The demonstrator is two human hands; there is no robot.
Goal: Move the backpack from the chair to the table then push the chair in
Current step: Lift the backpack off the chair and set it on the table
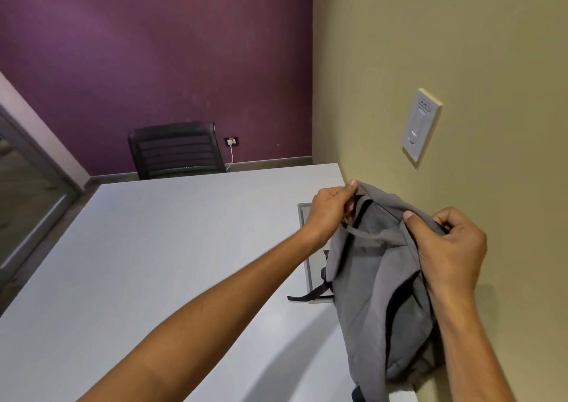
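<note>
The soft grey fabric backpack point(381, 294) stands on the far right side of the pale grey, smooth-topped table point(153, 263), at about four o'clock in the view, leaning against the beige wall point(461, 48). Its long axis runs roughly from twelve o'clock to six o'clock, top end pointing up toward twelve and the base near the table's near edge. A grey carry loop hangs across its upper part, and a dark webbing strap point(307, 295) trails off at nine o'clock from its middle, lying over a recessed rectangular panel point(307, 248) set into the tabletop.

The left hand point(332, 209) pinches the top left corner of the cloth, thumb and fingers closed on the fabric. The right hand point(451, 248) is clamped on the top right edge, thumb pressed on the cloth (the fingers curl behind it). Both forearms are bare.

The tabletop is matte and plain, with a rounded near corner. Beyond its far edge, at eleven o'clock, stands a black office chair with a ribbed mesh back point(176, 151), before a deep purple, slightly mottled wall point(153, 48). A small wall socket point(231, 141) sits just right of the chair, with a white cable point(230, 158) dropping from it. On the beige wall, at two o'clock, is a white rectangular switch plate point(421, 128). A grey-framed glass door point(27, 192) shows at nine o'clock.
</note>
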